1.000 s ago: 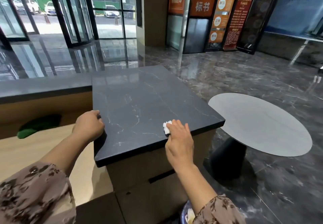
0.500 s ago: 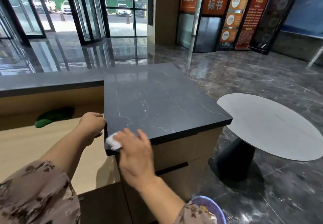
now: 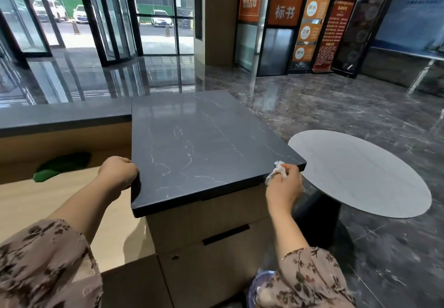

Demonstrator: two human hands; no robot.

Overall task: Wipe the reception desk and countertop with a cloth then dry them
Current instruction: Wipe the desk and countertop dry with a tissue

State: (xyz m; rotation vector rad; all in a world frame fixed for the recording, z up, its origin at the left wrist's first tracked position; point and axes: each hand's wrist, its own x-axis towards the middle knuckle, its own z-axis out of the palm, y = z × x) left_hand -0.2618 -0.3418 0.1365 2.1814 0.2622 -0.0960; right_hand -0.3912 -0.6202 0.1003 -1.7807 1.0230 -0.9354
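Observation:
A dark marble countertop with thin white veins tops a wooden cabinet in the middle of the head view. My right hand grips a small crumpled white cloth against the countertop's front edge near its right corner. My left hand is curled over the countertop's left edge, near the front corner. To the left lies the lower light wooden desk surface.
A green cloth lies on the lower desk by its back wall. A round grey side table stands close to the right of the counter. A blue basin peeks out below my right sleeve. Glossy dark floor lies beyond.
My right hand has carried the white cloth from the front left corner along the front edge to the right corner. My left hand has stayed on the left edge.

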